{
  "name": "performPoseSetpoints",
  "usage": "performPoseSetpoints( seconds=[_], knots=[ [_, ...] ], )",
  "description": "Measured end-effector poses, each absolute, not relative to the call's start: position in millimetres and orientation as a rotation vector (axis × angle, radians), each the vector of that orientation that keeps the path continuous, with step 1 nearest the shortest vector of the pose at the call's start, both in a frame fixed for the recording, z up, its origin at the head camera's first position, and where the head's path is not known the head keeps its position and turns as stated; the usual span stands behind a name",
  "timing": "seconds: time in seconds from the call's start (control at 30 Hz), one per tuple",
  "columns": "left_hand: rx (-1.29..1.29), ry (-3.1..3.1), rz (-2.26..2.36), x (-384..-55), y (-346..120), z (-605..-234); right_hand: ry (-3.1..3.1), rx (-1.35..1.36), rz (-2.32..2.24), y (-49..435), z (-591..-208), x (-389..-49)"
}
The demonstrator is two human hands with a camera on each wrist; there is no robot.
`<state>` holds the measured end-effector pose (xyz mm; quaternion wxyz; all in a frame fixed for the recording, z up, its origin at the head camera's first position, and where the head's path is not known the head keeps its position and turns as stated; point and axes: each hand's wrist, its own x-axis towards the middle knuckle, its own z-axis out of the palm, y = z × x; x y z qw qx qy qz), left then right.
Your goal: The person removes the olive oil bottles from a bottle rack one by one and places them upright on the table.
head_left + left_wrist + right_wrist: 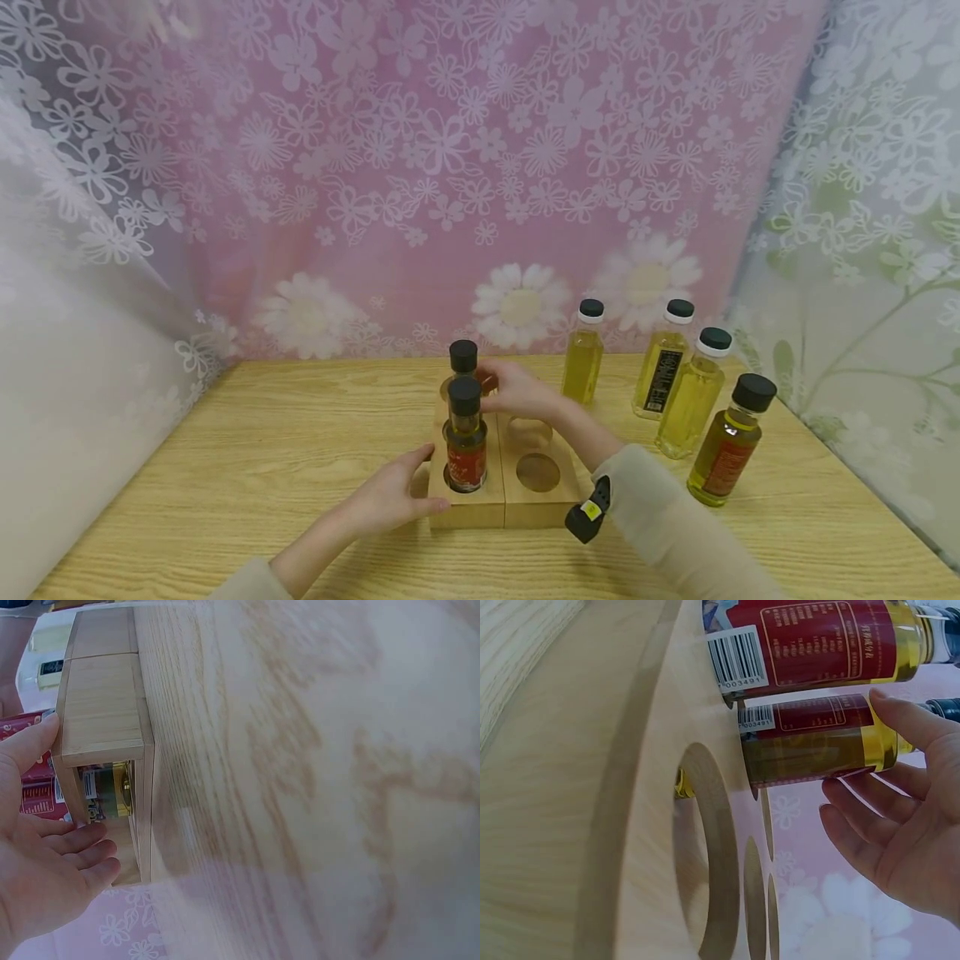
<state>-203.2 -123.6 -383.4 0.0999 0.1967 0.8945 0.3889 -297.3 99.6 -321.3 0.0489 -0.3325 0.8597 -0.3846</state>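
Observation:
A wooden bottle holder (504, 492) with round holes stands in front of me. One dark-capped, red-labelled oil bottle (467, 462) sits in its front-left hole. Behind it is a second such oil bottle (810, 742), mostly hidden in the head view. My right hand (521, 390) holds this rear bottle near its shoulder, thumb on one side and fingers (859, 817) round the other. My left hand (386, 497) grips the holder's left end. Its thumb (34, 742) lies at the front corner while the fingers reach the open side, where a bottle's lower part shows inside.
To the right stand a red-labelled oil bottle (723, 458) with a black cap and three clear bottles of yellow oil: a rear one (582, 367), one with a black label (662, 375) and a nearer one (688, 408). A floral curtain (450, 167) hangs behind the wooden table (300, 433).

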Motion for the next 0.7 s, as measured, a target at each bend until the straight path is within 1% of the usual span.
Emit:
performPoseSetpoints(
  seconds=[0.47, 0.7],
  knots=[
    [0.585, 2.653, 1.151, -202.3, -122.4, -384.2, 2.781, -0.933, -1.174, 93.5, -328.9, -293.6],
    [0.594, 2.644, 1.155, -203.1, -122.8, -384.1, 2.802, -0.911, -1.208, 95.7, -324.2, -290.3]
  ],
)
